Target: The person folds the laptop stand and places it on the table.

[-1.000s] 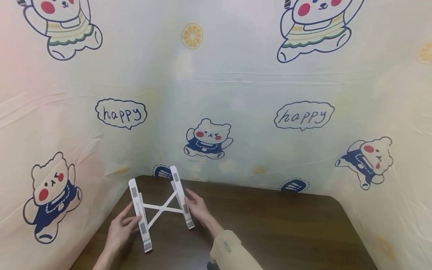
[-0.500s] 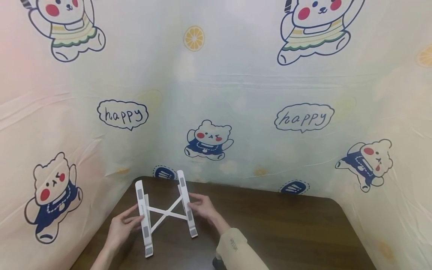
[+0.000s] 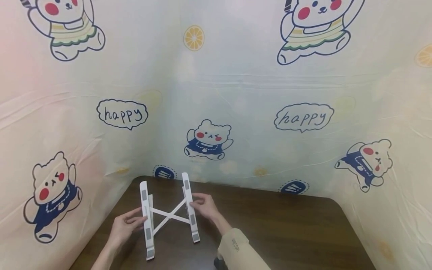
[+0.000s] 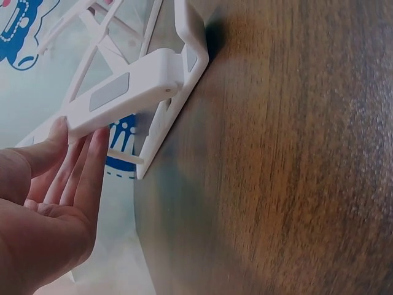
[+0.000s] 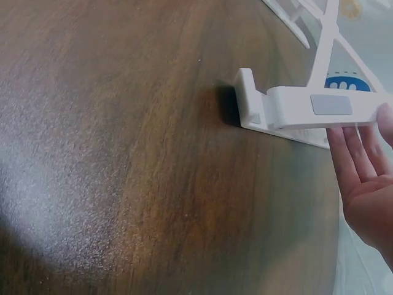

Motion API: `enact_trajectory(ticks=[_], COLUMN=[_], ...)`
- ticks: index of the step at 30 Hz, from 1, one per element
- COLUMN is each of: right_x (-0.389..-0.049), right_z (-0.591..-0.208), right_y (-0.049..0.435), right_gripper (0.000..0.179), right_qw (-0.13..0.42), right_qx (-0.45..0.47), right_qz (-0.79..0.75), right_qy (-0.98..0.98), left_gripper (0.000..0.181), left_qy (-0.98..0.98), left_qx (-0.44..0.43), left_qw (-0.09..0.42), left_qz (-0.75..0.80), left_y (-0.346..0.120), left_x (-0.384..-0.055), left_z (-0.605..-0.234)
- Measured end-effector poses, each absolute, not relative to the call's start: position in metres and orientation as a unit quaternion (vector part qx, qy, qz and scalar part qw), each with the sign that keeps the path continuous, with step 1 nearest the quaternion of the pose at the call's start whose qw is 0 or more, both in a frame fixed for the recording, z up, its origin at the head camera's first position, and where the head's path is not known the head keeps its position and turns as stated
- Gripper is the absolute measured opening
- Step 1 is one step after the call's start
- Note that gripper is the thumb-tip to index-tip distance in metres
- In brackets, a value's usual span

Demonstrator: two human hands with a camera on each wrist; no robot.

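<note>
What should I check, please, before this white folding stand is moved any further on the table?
1. Left hand pinching the left rail: ok, thumb and fingers are on it.
2. Right hand pinching the right rail: ok, thumb and fingers are on it.
3. Crossed bars spread between the rails: ok, they form an open X.
4. Lower bars resting on the tabletop: looks ok in the wrist views, though full contact is hard to confirm.
5. Grey pads on the upper faces of both rails: ok.
6. Crossed bars locked in position: cannot tell, no lock is visible.
</note>
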State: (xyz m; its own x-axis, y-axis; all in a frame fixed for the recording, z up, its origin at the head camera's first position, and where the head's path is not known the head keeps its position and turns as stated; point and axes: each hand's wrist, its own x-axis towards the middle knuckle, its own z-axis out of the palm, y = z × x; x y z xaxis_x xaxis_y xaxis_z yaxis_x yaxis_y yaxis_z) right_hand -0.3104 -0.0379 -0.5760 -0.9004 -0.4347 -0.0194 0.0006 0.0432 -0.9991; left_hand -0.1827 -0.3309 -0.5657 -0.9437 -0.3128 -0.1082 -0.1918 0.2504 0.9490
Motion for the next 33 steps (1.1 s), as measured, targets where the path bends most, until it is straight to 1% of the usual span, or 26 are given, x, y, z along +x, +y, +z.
enact_trajectory(ticks=[7, 20, 24, 33], right_x=[-0.312, -0.308, -0.306, -0.306], right_z=[-0.580, -0.583, -0.584, -0.585], right_y=[-0.032, -0.003, 0.003, 0.009], right_gripper=[0.042, 0.046, 0.047, 0.041], right_qw=[0.154, 0.138, 0.145, 0.137], right_qx=[-0.144, -0.140, -0.143, -0.146], right_qz=[-0.681, -0.680, -0.689, -0.688], right_qy=[0.701, 0.706, 0.696, 0.698], left_gripper=[0.060, 0.055, 0.055, 0.053], left_qy=[-0.791, -0.791, -0.792, -0.793], left_qx=[0.158, 0.120, 0.118, 0.117], left_qw=[0.046, 0.043, 0.040, 0.042], left_qz=[-0.590, -0.599, -0.598, -0.597], left_y=[-0.325, -0.307, -0.304, -0.298], left_x=[-0.185, -0.198, -0.200, -0.204], left_z=[-0.566, -0.564, -0.566, -0.566])
